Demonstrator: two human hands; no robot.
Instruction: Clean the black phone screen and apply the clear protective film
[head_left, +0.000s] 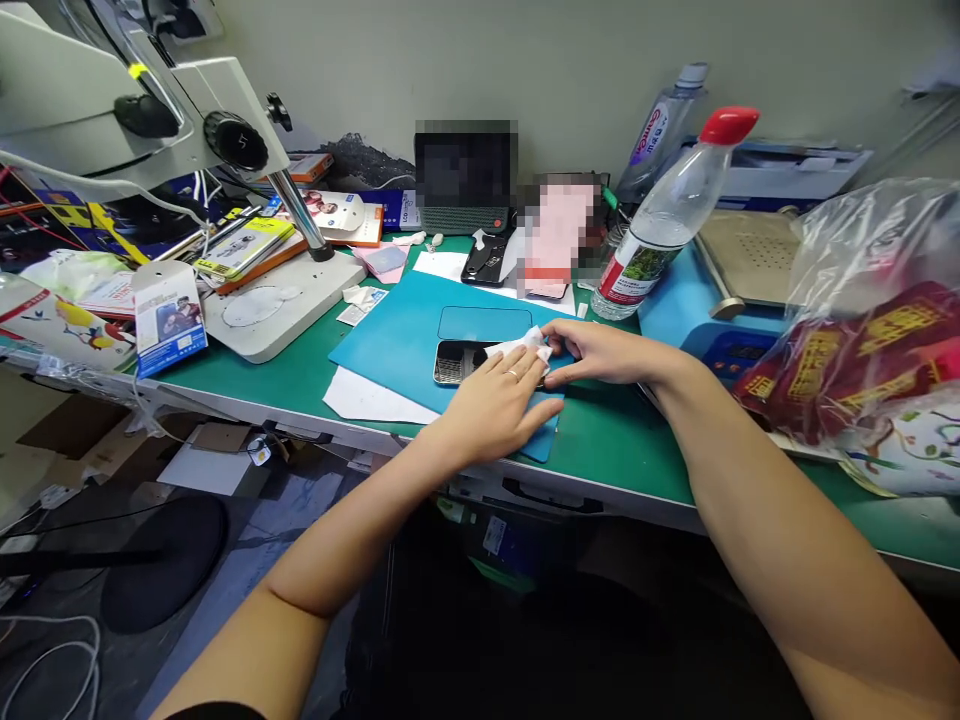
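A phone (450,364) lies crosswise on the blue mat (397,325), its left end showing and the rest under my hands. Over its right part is a crumpled white tissue (534,340). My left hand (506,402), with a ring on one finger, rests flat on the tissue and phone, fingers stretched out. At the phone's right end my right hand (600,350) grips with thumb and fingers, touching the tissue's edge. Just behind the phone, a thin dark rectangular outline (484,310) with rounded corners lies on the mat; I cannot tell what it is.
A microscope stand (259,325) with packets stands left. Behind the mat are a black phone (486,260) and a dark screen (466,170). A red-capped bottle (645,260), a blue machine (682,300) and a plastic bag of packets (862,350) crowd the right. The desk's front edge (600,487) is close.
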